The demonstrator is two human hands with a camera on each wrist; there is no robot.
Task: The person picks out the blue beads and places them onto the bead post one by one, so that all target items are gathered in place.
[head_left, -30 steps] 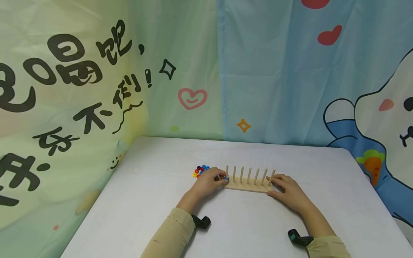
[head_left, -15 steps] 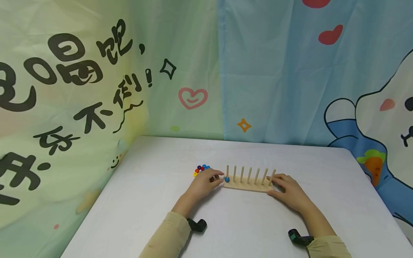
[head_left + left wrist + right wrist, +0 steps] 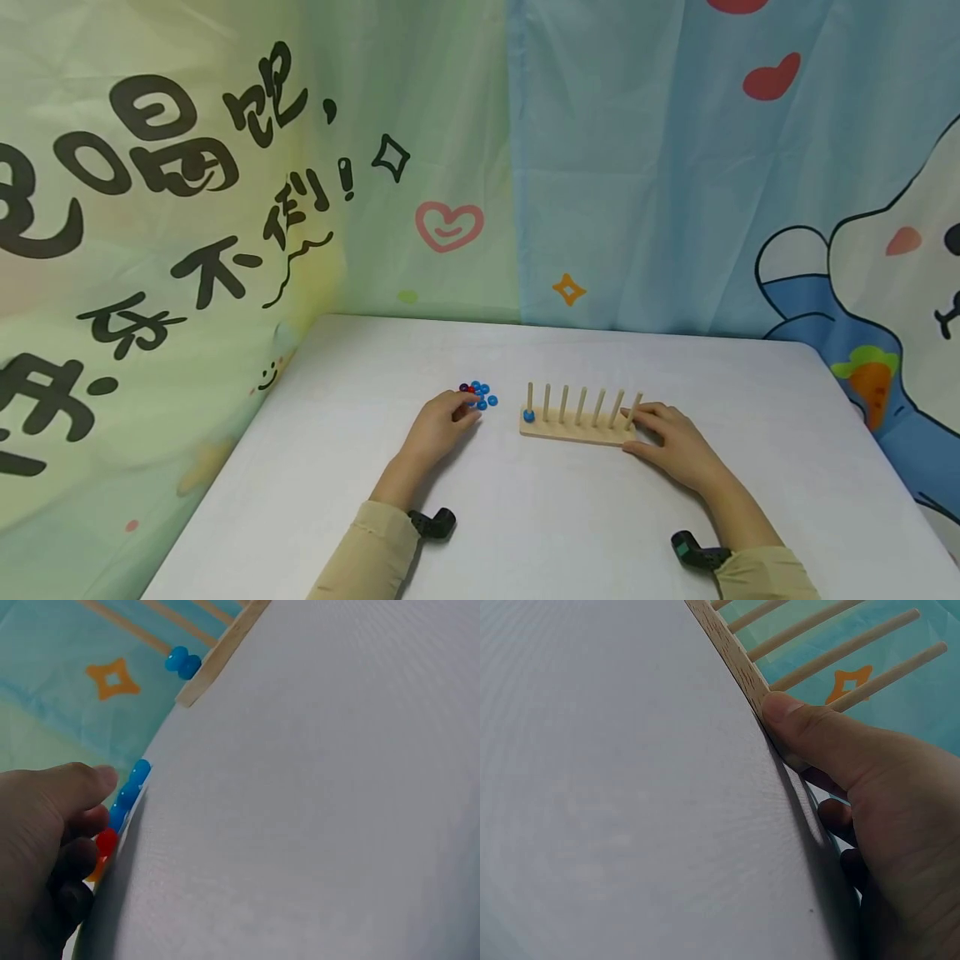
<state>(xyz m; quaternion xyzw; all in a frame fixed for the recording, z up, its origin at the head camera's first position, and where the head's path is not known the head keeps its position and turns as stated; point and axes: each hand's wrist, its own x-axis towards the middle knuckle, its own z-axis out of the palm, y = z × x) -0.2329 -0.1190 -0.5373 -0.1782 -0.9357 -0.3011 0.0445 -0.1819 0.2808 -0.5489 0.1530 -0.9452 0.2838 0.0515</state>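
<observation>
— Doing what with the left hand?

— Hovering by the near left side of a small cluster of beads, bending the fingers loosely and leaving a narrow gap between thumb and index finger. Partly covering the cluster, too.

— Touching any bead there?

— Unable to tell. Showing blue beads, a red bead and a bit of orange just past the fingertips in the left wrist view.

— And doing what with the right hand?

— Gripping the right end of a wooden peg rack, pressing the thumb to the front edge of the base and curving the other fingers behind.

— Resting where, in the case of the rack?

— Lying flat on the white table, to the right of the cluster and apart from it. Pointing seven pegs upward, and carrying blue on the leftmost peg, low against the base: showing as two blue rounds in the left wrist view.

— Wearing what?

— Wearing tan sleeves and a black device on each wrist.
</observation>
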